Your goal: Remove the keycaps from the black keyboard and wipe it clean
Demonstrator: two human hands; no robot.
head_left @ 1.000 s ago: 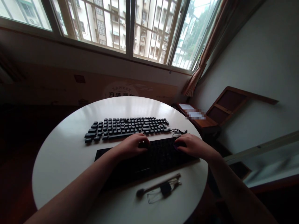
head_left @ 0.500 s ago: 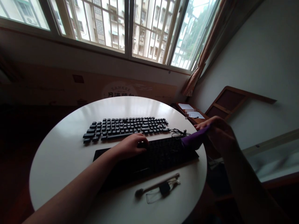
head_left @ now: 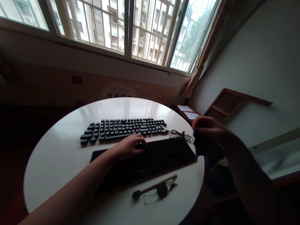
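A black keyboard base [head_left: 164, 155], stripped of its keycaps, lies slightly angled on the white round table. My left hand [head_left: 131, 146] rests across its middle, fingers curled at the far edge and thumb bent in, gripping it. Off the base's right end, my right hand [head_left: 208, 126] is raised and closed on a purple cloth [head_left: 206, 148], which hangs dark and bunched below the fingers. Behind the base, black keycaps [head_left: 131, 127] are laid out in keyboard rows. A coiled black cable [head_left: 181, 135] sits by the base's far right corner.
Nearest me on the table [head_left: 53, 162] lie a brush [head_left: 154, 187] with dark bristles and a keycap puller [head_left: 161, 190] with wire loops. Right of the table stands a wooden chair [head_left: 225, 103] with papers [head_left: 191, 115] beside it. A barred window [head_left: 150, 34] is ahead.
My right hand has drawn the purple cloth off the keyboard base, back and to the right, and it now hangs down. My left hand stays on the base. The view has shifted slightly.
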